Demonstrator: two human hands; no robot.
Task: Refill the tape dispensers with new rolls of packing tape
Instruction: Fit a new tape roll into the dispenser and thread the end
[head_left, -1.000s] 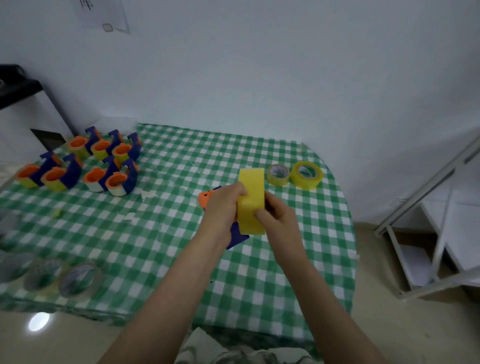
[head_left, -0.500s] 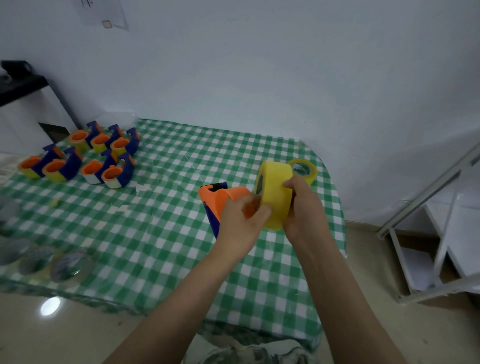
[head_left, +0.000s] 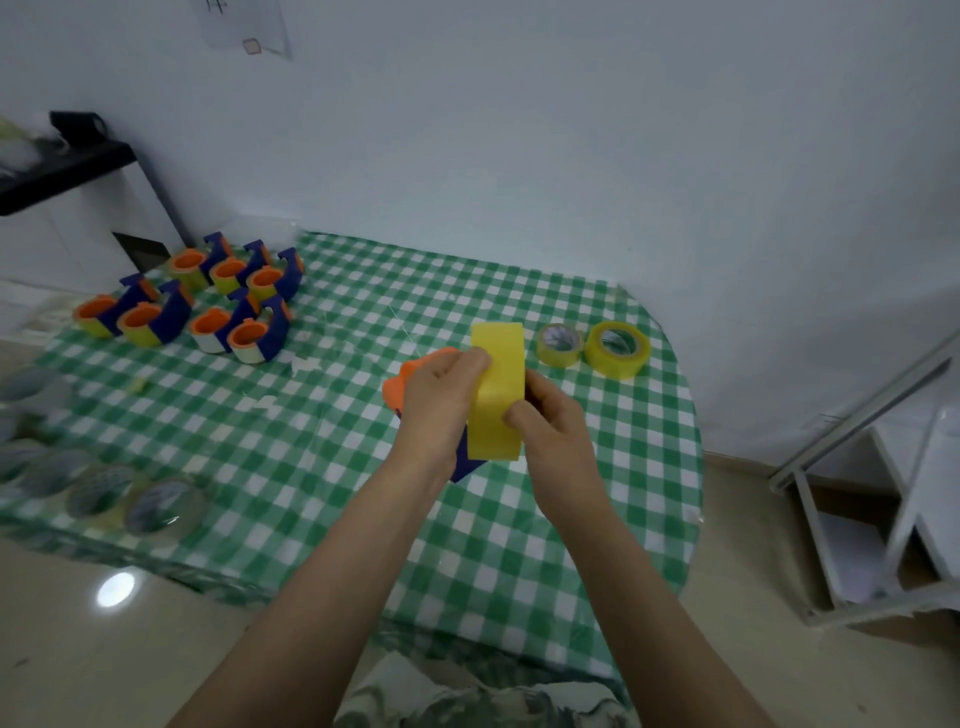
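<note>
A yellow roll of packing tape stands edge-on above the middle of the table, held between both hands. My left hand grips an orange and blue tape dispenser against the roll's left side; most of the dispenser is hidden behind that hand and the roll. My right hand grips the roll from the right, thumb across its outer face. Two more yellow rolls lie flat at the back right of the table.
Several blue and orange dispensers with tape stand grouped at the table's back left. Several used clear rolls lie along the front left edge. The green checked tablecloth covers the table. A white metal rack stands on the floor to the right.
Half a second ago the roll was tilted beside the dispenser with the orange core exposed; now the roll is upright and pressed against the dispenser, covering most of it.
</note>
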